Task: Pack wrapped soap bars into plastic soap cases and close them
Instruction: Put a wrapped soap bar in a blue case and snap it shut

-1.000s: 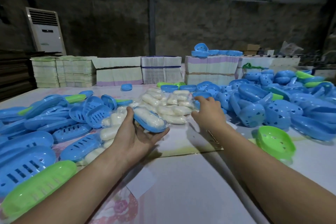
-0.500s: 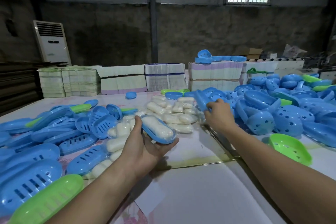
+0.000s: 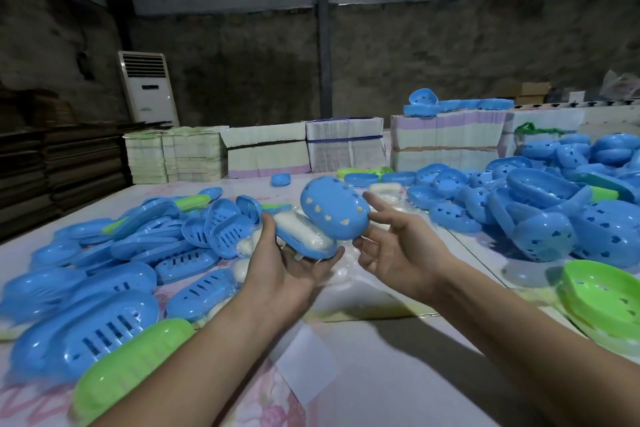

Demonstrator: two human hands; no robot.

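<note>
Cradling the blue base (image 3: 304, 246) with its wrapped soap (image 3: 303, 230) level on curled fingers, the left hand (image 3: 287, 274) steadies it while the right hand (image 3: 391, 246), fingers spread, tilts the lid (image 3: 334, 208) over for closing.

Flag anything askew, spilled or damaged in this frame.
Nothing damaged. The lid sits tilted over the soap in the tray held by the left hand, not yet closed; right hand is beside it.

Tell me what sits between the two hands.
In the head view, a blue lid sits between the left hand and right hand, tilted over the soap in the blue tray the left hand holds.
</note>
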